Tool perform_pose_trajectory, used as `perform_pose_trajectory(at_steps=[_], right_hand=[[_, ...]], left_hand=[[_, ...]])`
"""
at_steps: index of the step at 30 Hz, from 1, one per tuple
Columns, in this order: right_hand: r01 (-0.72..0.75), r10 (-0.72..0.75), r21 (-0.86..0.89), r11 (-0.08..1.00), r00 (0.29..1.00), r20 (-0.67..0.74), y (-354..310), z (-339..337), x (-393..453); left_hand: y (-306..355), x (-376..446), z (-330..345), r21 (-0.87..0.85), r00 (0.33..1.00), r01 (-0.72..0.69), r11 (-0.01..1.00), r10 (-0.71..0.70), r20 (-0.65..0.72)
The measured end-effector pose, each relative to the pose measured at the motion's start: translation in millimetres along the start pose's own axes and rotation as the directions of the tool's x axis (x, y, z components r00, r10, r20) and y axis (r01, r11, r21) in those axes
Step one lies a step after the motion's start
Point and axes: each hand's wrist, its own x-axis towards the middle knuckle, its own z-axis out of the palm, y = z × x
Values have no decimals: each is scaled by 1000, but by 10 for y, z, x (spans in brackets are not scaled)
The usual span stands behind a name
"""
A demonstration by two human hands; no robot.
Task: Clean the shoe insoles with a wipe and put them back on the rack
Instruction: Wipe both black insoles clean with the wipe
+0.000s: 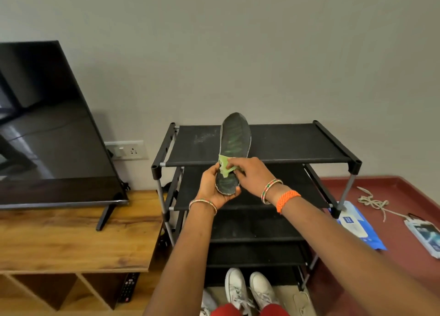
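A dark insole with green streaks stands tilted up in front of the black shoe rack, its toe end pointing away from me. My left hand cups its heel end from below and the left. My right hand presses a small green wipe onto the insole near the heel. The rack has several black shelves; the top one shows a dusty smear at its left.
A large TV stands on a wooden cabinet to the left, with a remote below it. On the red floor at the right lie a blue wipes pack, a white lace and another packet. White shoes are at the rack's base.
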Motion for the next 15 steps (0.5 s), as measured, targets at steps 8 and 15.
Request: perform_pose_trajectory(at_steps=[8, 15], right_hand=[[-21, 22, -5, 1000, 998, 53, 29, -105, -109], [116, -114, -64, 991, 993, 27, 177, -161, 120]], left_hand=[[-34, -52, 111, 53, 997, -11, 999, 16, -80], [220, 179, 18, 165, 998, 61, 984, -56, -38]])
